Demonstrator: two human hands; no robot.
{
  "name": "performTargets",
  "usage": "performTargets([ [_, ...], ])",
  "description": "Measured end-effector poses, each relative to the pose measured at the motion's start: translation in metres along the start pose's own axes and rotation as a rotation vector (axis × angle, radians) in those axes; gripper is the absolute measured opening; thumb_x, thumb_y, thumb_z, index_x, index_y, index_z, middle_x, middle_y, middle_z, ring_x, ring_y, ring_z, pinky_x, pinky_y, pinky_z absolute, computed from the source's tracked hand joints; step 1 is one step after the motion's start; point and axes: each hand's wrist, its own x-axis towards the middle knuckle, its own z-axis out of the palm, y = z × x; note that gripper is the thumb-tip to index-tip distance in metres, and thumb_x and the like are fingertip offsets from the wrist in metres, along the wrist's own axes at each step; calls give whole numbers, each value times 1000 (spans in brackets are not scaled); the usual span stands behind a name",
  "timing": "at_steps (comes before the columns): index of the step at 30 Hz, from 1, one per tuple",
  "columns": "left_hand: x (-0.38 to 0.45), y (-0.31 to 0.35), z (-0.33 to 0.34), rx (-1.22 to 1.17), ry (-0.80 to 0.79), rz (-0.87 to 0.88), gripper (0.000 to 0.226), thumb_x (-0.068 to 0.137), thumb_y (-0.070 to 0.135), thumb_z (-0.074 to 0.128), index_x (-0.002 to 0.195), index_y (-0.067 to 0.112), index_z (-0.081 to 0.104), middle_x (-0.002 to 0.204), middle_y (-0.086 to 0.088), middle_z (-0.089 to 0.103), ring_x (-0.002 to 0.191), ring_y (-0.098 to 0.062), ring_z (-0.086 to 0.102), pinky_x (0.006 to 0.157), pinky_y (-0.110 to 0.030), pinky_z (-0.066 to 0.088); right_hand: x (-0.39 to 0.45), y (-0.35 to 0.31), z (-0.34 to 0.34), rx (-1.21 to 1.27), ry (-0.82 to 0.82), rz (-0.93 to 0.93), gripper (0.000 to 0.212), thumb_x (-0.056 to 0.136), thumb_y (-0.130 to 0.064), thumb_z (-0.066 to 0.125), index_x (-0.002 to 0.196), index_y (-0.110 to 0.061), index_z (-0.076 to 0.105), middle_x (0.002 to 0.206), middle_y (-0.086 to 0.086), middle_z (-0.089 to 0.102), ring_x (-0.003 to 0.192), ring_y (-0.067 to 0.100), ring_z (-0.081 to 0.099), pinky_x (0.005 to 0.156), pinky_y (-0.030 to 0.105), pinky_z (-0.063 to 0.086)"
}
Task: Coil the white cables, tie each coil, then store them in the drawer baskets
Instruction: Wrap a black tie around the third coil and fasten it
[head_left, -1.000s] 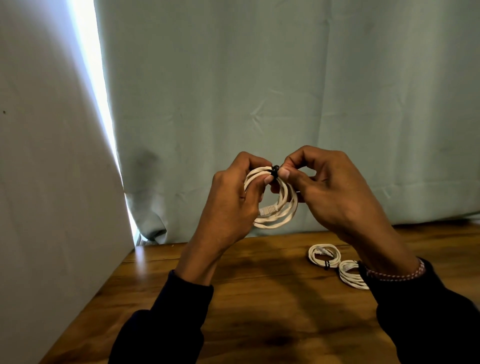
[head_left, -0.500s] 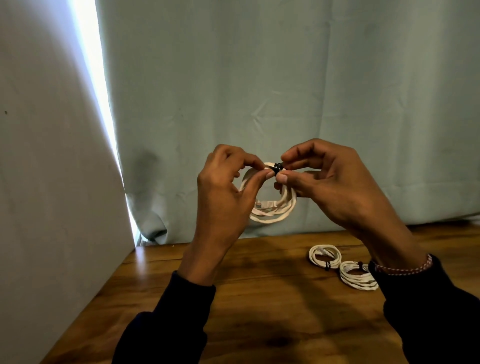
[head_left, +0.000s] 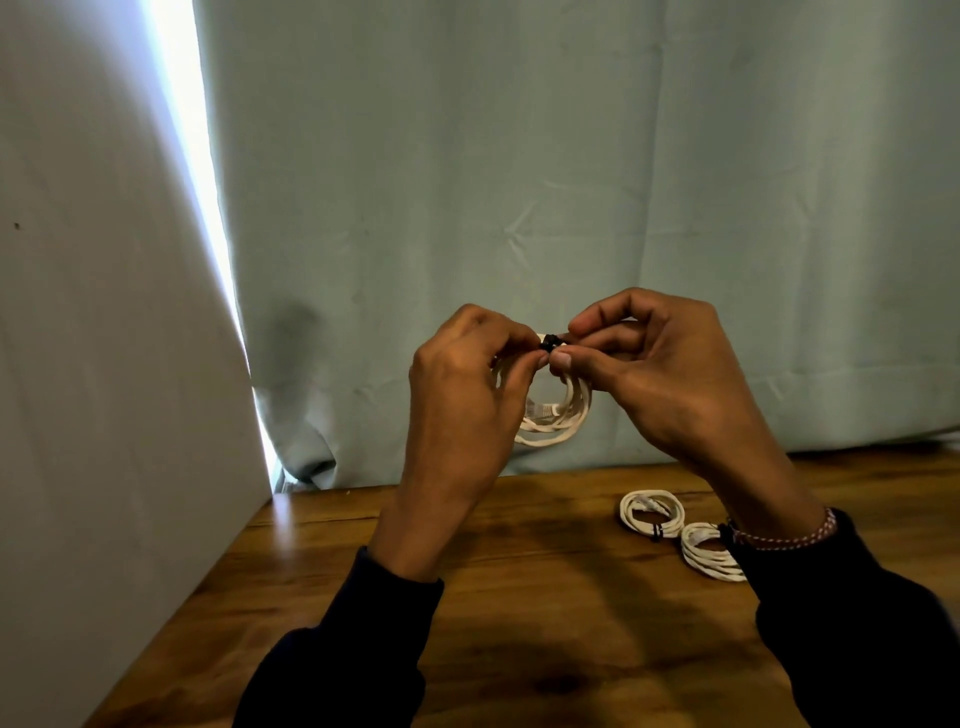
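A white cable coil (head_left: 563, 421) hangs in the air in front of the curtain, held up between both hands. My left hand (head_left: 462, 384) and my right hand (head_left: 660, 374) both pinch a small black tie (head_left: 549, 343) at the top of the coil. A clear plug shows inside the loop. Two more white coils lie on the wooden table (head_left: 519, 597): one (head_left: 652, 513) with a black tie, the other (head_left: 709, 553) partly hidden behind my right wrist. No drawer or basket is in view.
A grey-green curtain (head_left: 519, 208) hangs right behind the table's far edge. A pale wall or panel (head_left: 104, 364) borders the table on the left, with bright light in the gap between them.
Both hands rose a little with the coil and shifted grip at the black tie; the fingertips now pinch closer together on it. The two coils on the table have not moved.
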Motion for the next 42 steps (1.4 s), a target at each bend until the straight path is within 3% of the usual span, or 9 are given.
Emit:
performTargets([
  [8, 3, -4, -7, -165, -54, -187, 4, 92, 16, 71, 88, 14, 70, 86, 3, 67, 80, -9, 62, 67, -12, 45, -2, 1, 6, 94, -52, 0, 35, 75, -13, 83, 107, -13, 67, 91, 0, 76, 80, 9, 75, 74, 26, 62],
  [12, 2, -4, -4, -199, -51, -227, 6, 92, 14, 70, 87, 12, 69, 85, 3, 66, 80, -9, 61, 67, -10, 42, -3, 4, 7, 108, -274, 122, 43, 84, -20, 76, 125, -12, 64, 98, 1, 77, 90, 12, 75, 85, 37, 61],
  [15, 0, -3, 0, -218, -58, -271, 6, 92, 13, 69, 86, 10, 69, 83, 0, 65, 74, -5, 58, 64, -12, 44, -4, 4, 6, 93, -386, 162, 31, 92, -21, 68, 121, -11, 68, 94, 2, 79, 92, 14, 75, 87, 40, 60],
  [23, -1, 0, 4, -171, 65, -403, 8, 88, 18, 68, 81, 15, 65, 73, 5, 59, 63, -8, 53, 58, -23, 43, -10, -1, 23, 193, -128, 183, 53, 88, -18, 73, 134, -19, 46, 86, 1, 78, 81, 13, 76, 79, 41, 62],
  [28, -3, 5, 6, -154, 126, -459, 24, 75, 49, 54, 76, 26, 61, 71, 5, 61, 67, -19, 61, 75, -56, 55, -16, -4, 30, 254, -25, 169, 49, 89, -15, 72, 131, -18, 48, 88, 0, 78, 78, 11, 75, 69, 29, 61],
  [30, -3, 10, 8, -163, 152, -494, 24, 75, 48, 54, 76, 25, 61, 68, 7, 59, 66, -19, 59, 78, -59, 54, -18, -4, 31, 284, 6, 160, 48, 89, -14, 73, 130, -19, 49, 88, 0, 78, 78, 10, 75, 71, 29, 62],
  [35, -6, 12, 9, -173, 176, -609, 14, 85, 31, 65, 80, 18, 65, 68, 4, 62, 67, -17, 62, 79, -50, 57, -19, -6, 35, 286, 67, 105, 39, 91, -15, 71, 126, -16, 53, 88, 0, 78, 82, 11, 75, 77, 35, 63],
  [38, -2, 2, 7, -217, 168, -726, 15, 88, 18, 67, 74, 14, 64, 61, 5, 58, 55, -5, 55, 60, -30, 49, -11, -13, 11, 349, 181, 30, 23, 92, -13, 69, 114, -14, 62, 86, 2, 78, 84, 16, 76, 78, 40, 63],
  [42, 3, 9, 4, -245, 116, -658, 10, 93, 22, 67, 87, 16, 71, 71, 8, 66, 60, -1, 59, 57, -16, 45, -8, -12, -7, 270, 94, 39, 23, 92, -15, 68, 115, -14, 65, 86, 0, 79, 84, 15, 76, 80, 41, 62],
])
